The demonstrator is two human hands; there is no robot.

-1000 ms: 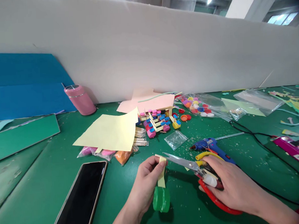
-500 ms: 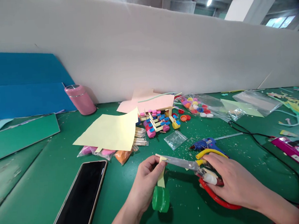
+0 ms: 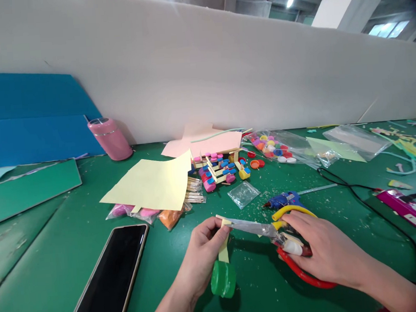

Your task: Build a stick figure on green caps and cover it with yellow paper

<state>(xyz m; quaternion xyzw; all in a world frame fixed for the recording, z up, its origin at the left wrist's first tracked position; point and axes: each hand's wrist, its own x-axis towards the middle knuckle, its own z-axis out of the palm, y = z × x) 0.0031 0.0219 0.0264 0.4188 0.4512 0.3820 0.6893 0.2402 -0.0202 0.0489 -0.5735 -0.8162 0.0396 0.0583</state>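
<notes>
My left hand (image 3: pixel 205 249) pinches a narrow pale yellow paper strip (image 3: pixel 224 253) between thumb and fingers. Below the fingers, the strip's lower end meets a green plastic cap piece (image 3: pixel 223 279), which hangs just above or rests on the table; I cannot tell which. Scissors (image 3: pixel 251 227) with one yellow and one red handle are in my right hand (image 3: pixel 326 250). Their blades point left and reach the top of the strip at my left fingertips. Whitish wrapping shows near the pivot, partly covered by my right fingers.
A phone (image 3: pixel 108 282) lies at the left, with a yellow paper sheet (image 3: pixel 149 185) beyond it over bagged clay. Small block-like models (image 3: pixel 218 172) stand mid-table. A blue glue gun (image 3: pixel 284 200) lies close behind the scissors. Its cable runs near a magenta power strip (image 3: pixel 407 211).
Both hands, the strip and the scissors stay almost in place. The whole view shifts very slightly; nothing is let go or taken up.
</notes>
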